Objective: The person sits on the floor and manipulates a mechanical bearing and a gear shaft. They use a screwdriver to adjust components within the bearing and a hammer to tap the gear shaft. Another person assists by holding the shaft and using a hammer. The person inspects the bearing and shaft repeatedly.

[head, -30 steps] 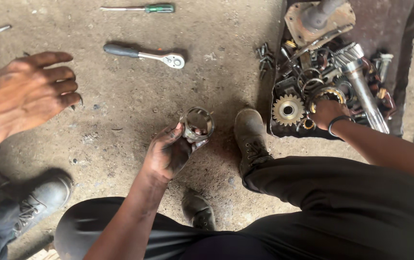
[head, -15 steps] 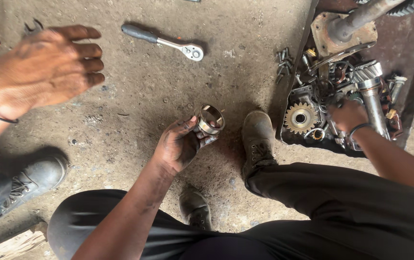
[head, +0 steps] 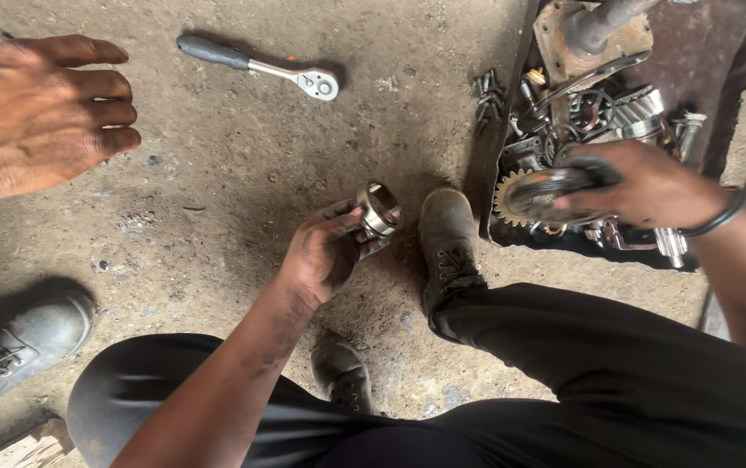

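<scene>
Since the earlier frames, my right hand (head: pixel 650 186) has come up off the pile of parts with a round, disc-like metal part (head: pixel 550 192) closed in its fingers; motion blur hides its exact shape. Beside it sits a brass-coloured gear (head: pixel 504 198), in the dark metal tray (head: pixel 737 78) crowded with shafts, bolts and other greasy parts.

My left hand (head: pixel 329 251) is curled around a short metal ring (head: pixel 380 209), a bearing-like sleeve, held tilted above the concrete floor (head: pixel 243 173) just beside my right boot (head: pixel 446 234). My other boot (head: pixel 340 373) shows below, between my knees.

At upper left another person's hand (head: pixel 39 108) hangs open, fingers spread, holding nothing; their boot (head: pixel 22 342) is at lower left. A ratchet wrench (head: pixel 260 69) lies on the floor, well apart from every hand.

By my judgement the work is midway: one ring is out and in hand, a second part is just lifted, and most of the parts are in the tray unsorted. Nothing is fitted together yet.
</scene>
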